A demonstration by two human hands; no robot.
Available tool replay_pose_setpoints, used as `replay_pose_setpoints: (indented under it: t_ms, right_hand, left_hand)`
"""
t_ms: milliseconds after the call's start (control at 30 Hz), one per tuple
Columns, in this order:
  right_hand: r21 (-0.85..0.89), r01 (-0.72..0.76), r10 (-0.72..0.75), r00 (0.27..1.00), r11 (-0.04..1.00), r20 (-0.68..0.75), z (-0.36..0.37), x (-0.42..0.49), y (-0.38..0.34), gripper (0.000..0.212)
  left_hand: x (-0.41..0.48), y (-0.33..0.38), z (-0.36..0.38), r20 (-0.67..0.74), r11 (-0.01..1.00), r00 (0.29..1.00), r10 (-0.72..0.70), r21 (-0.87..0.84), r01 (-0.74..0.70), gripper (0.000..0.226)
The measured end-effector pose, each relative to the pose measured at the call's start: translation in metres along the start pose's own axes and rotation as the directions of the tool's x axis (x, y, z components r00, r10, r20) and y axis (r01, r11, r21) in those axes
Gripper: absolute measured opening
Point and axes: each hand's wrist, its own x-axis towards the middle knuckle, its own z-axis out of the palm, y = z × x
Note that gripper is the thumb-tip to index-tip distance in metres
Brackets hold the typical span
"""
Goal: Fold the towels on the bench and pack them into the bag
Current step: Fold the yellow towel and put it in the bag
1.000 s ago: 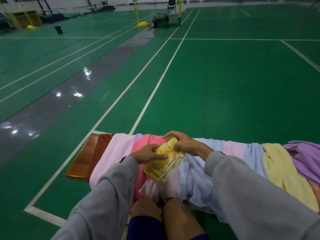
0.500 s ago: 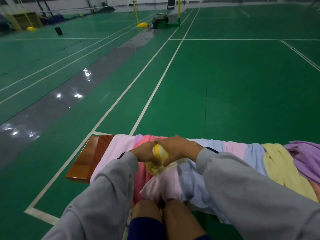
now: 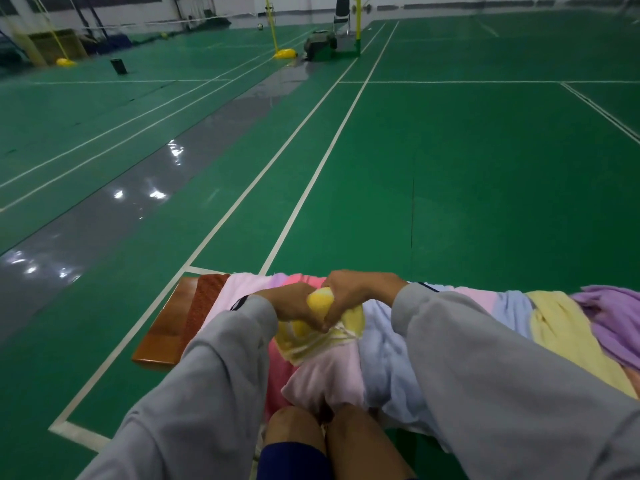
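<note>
Table [image 3: 162,337] carries loose towels [image 3: 381,348] spread side by side, none folded yet. Yellow bundle [image 3: 320,299] with white cords, probably the bag, is held just above them mid-table. Left hand [image 3: 287,303] and right hand [image 3: 356,292]: each grip clamped on it, fingertips meeting. To do well: spread the mouth with both thumbs, keep cords untangled. Count: one table; about nine towels (one rust, roughly four pink, two blue, one yellow, one purple), overlaps uncertain; one bundle.
</note>
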Motion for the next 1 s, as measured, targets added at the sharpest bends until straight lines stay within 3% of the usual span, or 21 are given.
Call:
replay_pose_setpoints:
  t_ms: [100,200,300,433,500,633,700,767,867,1000]
  right_hand:
    - [0.422,-0.032,0.061,0.997,0.906,-0.056,-0.004,-0.014,0.015,0.048]
    - [0.795,-0.055,0.247,0.961,0.604,-0.121,0.008,-0.013,0.024,0.051]
    - [0.954,-0.090,0.238,0.971,0.286,0.021,0.028,-0.003,0.013,0.065]
    - [0.995,-0.093,0.182,0.978,-0.036,0.098,0.039,0.004,-0.008,0.051]
    - [0.991,-0.122,0.235,0.963,-0.051,0.131,0.043,0.011,-0.023,0.046]
    - [0.992,-0.105,0.321,0.944,0.072,0.077,0.057,0.043,-0.064,0.041]
    - [0.984,-0.030,0.410,0.911,0.175,-0.045,0.064,0.067,-0.085,0.038]
    - [0.980,0.006,0.452,0.887,0.201,-0.098,0.071,0.092,-0.103,0.051]
    - [0.985,-0.041,0.395,0.918,0.169,-0.029,0.081,0.125,-0.133,0.056]
    - [0.959,-0.173,0.268,0.957,0.226,0.109,0.090,0.153,-0.182,0.034]
  left_hand:
    - [-0.004,-0.016,0.004,0.053,0.982,0.993,-0.102,-0.157,0.109,0.054]
    - [-0.011,-0.021,0.007,-0.035,0.827,0.998,-0.052,-0.562,0.023,0.058]
    - [-0.018,-0.017,0.008,-0.026,0.653,0.999,-0.042,-0.757,0.008,0.055]
    - [-0.027,-0.029,0.013,-0.072,0.588,0.988,-0.139,-0.808,0.024,0.048]
    - [-0.033,-0.042,0.018,-0.104,0.536,0.982,-0.158,-0.844,-0.003,0.051]
    - [-0.043,-0.070,0.017,-0.182,0.499,0.954,-0.238,-0.866,-0.041,0.056]
    - [-0.051,-0.088,0.010,-0.209,0.531,0.931,-0.300,-0.847,-0.019,0.067]
    - [-0.061,-0.111,0.002,-0.229,0.550,0.908,-0.351,-0.835,0.002,0.066]
    - [-0.077,-0.157,-0.007,-0.323,0.626,0.835,-0.445,-0.779,0.032,0.074]
    - [-0.082,-0.255,-0.006,-0.474,0.790,0.718,-0.509,-0.589,0.171,0.081]
